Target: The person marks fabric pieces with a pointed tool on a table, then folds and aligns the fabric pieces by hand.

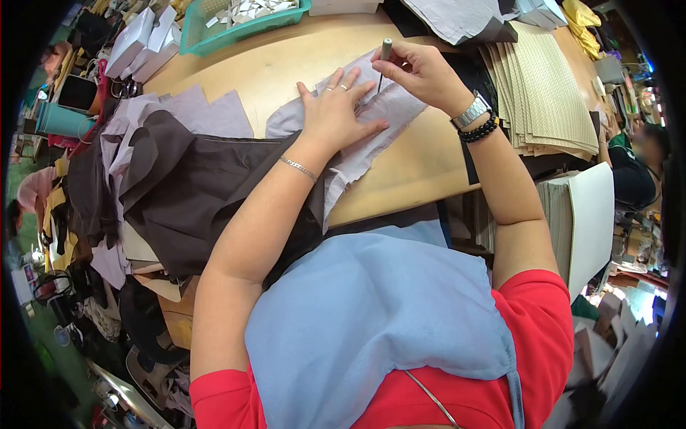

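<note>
My left hand [339, 114] lies with its fingers spread on a light grey-purple cloth [386, 123] with a frayed edge. In my right hand [423, 75] is a slim tool with a pale green handle [386, 48], held upright between thumb and fingers. Its thin dark shaft points down and meets the cloth just right of my left fingertips. What the tip does in the fabric is too small to tell. Dark brown cloth [193, 186] joins or lies against the light cloth and spreads to the left.
A teal basket [236, 37] of small white pieces stands at the back, beside white boxes [143, 43]. Stacked patterned cream sheets [539, 93] lie on the right of the wooden table [421, 168]. A person [639, 168] is at the far right.
</note>
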Demonstrator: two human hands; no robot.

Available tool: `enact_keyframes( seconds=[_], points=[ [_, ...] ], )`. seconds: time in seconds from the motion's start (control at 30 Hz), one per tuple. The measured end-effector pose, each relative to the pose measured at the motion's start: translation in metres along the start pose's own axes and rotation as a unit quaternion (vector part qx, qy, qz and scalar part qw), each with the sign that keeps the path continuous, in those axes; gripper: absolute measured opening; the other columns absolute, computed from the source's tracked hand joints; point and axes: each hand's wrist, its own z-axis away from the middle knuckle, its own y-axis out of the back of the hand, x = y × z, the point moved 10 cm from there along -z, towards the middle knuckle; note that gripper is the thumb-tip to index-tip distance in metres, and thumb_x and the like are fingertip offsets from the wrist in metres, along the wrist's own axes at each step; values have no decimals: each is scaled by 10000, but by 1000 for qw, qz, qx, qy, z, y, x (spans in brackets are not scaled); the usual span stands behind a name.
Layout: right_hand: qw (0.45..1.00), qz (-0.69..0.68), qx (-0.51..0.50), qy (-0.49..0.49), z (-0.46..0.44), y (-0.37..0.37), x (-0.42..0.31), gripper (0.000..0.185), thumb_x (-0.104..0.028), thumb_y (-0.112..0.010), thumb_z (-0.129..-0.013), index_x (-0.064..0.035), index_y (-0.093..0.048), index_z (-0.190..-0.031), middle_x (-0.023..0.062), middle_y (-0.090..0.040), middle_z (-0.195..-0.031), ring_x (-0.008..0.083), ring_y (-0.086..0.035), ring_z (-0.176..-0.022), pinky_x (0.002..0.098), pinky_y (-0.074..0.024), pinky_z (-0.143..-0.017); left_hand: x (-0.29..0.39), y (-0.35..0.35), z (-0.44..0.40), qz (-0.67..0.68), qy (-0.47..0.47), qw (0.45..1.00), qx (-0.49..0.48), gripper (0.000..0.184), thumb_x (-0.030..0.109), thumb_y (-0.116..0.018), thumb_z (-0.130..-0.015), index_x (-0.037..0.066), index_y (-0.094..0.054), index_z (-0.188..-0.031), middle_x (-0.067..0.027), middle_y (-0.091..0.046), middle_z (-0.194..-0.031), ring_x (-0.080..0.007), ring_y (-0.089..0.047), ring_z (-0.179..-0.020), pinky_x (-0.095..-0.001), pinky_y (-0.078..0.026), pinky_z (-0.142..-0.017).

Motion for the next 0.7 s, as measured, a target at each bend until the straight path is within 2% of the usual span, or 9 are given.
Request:
enact_keyframes(
  seconds=[0.13, 0.23, 0.33, 0.43, 0.53, 0.63, 0.7],
  points=[
    [1000, -7, -2, -10, 1, -3, 2, 187, -167, -688, -936, 9, -647, -986, 4, -582, -730, 44, -483, -657, 220, -431, -582, 0, -1, 0, -4, -2, 1000, 3, 798, 664, -726, -682, 280, -570, -1364, -46, -412, -1539, -261, -335, -1446, -799, -123, -1041],
    [999, 10, -6, 40, 1, -2, -9, 175, -152, -683, -933, 10, -643, -985, 36, -584, -721, 68, -495, -643, 242, -439, -586, -1, -1, 0, -9, -3, 1000, 7, 794, 670, -721, -686, 281, -572, -1362, -42, -414, -1539, -260, -334, -1447, -799, -127, -1036],
    [989, 74, 30, 127, 0, 10, -19, 169, -143, -673, -933, 12, -635, -987, 69, -597, -724, 100, -512, -634, 263, -449, -594, 0, 0, 0, -7, 0, 1000, 4, 785, 656, -716, -692, 281, -566, -1365, -40, -405, -1543, -253, -328, -1448, -798, -121, -1049],
    [998, 52, 8, 39, -3, 20, 0, 186, -183, -660, -922, -3, -635, -961, 148, -643, -746, 267, -598, -639, 350, -483, -615, 1, -1, 0, -8, 1, 1000, -1, 779, 648, -716, -694, 282, -565, -1365, -38, -400, -1546, -250, -324, -1450, -798, -123, -1050],
    [999, 44, 9, 6, -1, 27, 12, 191, -185, -659, -921, 1, -627, -949, 158, -639, -748, 307, -580, -635, 361, -480, -618, 1, 0, 0, -10, 3, 1000, -5, 775, 640, -715, -697, 282, -562, -1368, -37, -396, -1548, -247, -322, -1451, -797, -125, -1050],
    [995, 96, 17, 31, 1, 34, 19, 177, -158, -639, -954, 14, -626, -991, 94, -626, -757, 147, -573, -668, 286, -479, -640, 0, -1, 1, -8, 2, 1000, -2, 773, 634, -714, -701, 281, -559, -1371, -35, -394, -1550, -243, -319, -1452, -796, -124, -1051],
    [981, 179, 46, 57, 4, 53, 37, 178, -156, -638, -953, 18, -625, -989, 100, -630, -767, 151, -602, -692, 286, -487, -656, 1, 0, 1, -7, 0, 1000, 3, 770, 633, -711, -705, 280, -557, -1373, -32, -392, -1551, -240, -317, -1453, -795, -123, -1052]
  ],
)
